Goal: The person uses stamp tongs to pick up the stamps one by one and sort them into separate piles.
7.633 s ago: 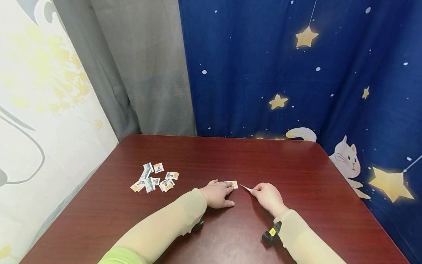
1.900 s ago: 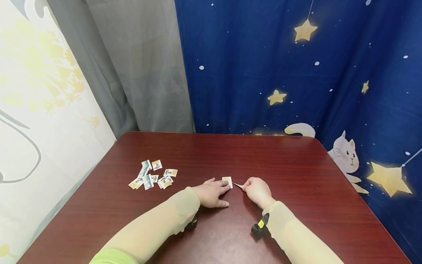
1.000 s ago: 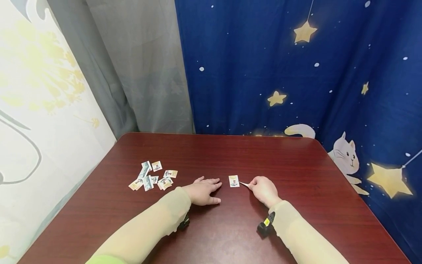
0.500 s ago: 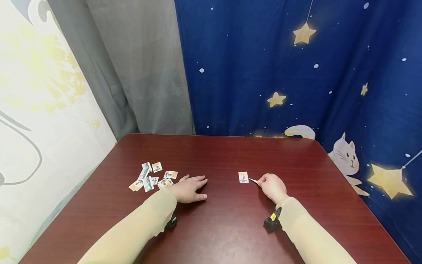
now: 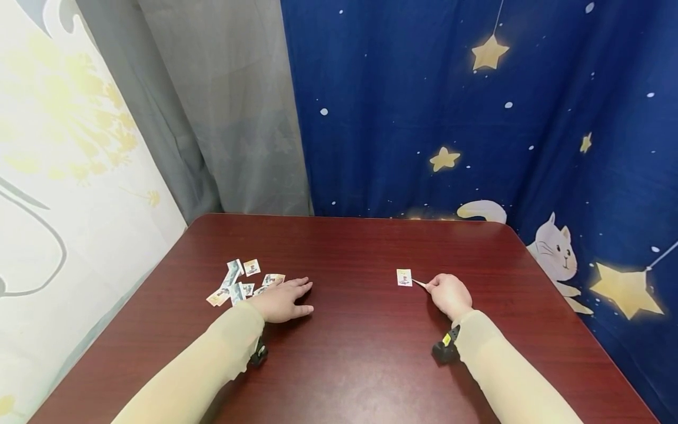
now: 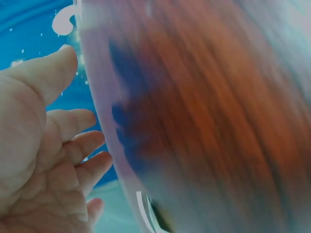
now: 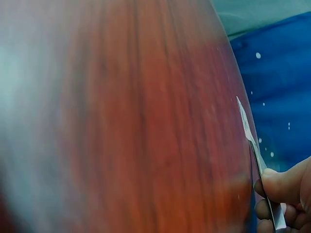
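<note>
My right hand (image 5: 449, 295) pinches slim metal tweezers (image 5: 419, 283), whose tips hold a small picture stamp (image 5: 404, 277) by its right edge. The right wrist view shows the stamp (image 7: 244, 119) nearly edge-on above the tabletop, with thumb and fingers round the tweezers (image 7: 258, 156). At the left, my left hand (image 5: 282, 301) has its fingers spread, palm down, and holds nothing. It covers part of a loose group of stamps (image 5: 238, 292); whether it touches them cannot be told. In the left wrist view the left hand (image 6: 41, 155) appears with relaxed fingers.
A glossy dark red table (image 5: 349, 365) lies under both hands. One stamp (image 5: 252, 267) sits at the back of the overlapping group. A blue star-patterned curtain (image 5: 381, 118) and a grey curtain (image 5: 238, 106) hang behind the table's far edge.
Earlier, the left fingers rested on the stamp; they came off it and the hand moved left to the group. The right hand carried the stamp right and slightly away in the tweezers.
</note>
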Demonstrator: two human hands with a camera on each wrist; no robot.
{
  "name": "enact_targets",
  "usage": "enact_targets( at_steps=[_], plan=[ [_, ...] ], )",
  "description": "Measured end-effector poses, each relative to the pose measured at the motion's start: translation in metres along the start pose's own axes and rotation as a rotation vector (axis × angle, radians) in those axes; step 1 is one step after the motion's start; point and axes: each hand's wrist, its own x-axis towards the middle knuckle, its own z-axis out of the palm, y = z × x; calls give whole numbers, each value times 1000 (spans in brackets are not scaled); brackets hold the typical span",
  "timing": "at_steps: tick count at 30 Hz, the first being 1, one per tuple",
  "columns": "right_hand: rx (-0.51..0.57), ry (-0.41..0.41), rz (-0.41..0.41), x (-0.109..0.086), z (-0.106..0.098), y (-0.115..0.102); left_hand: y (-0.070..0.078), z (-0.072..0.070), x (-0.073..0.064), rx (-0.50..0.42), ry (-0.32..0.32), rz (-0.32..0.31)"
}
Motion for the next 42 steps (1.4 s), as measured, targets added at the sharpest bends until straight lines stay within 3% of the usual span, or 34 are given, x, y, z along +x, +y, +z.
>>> enact_targets(
  at_steps=[16, 28, 37, 42],
  plan=[
    [-29, -13, 39, 6, -20, 27, -29, -12, -16, -10, 62, -69],
    [-52, -4, 40, 7, -28, 46, -48, -12, -23, -5, 76, -122],
    [-59, -29, 56, 8, -38, 55, -56, -7, -19, 12, 93, -125],
    [-63, -27, 64, 7, -40, 58, -55, -7, -15, 14, 61, -150]
  ],
)
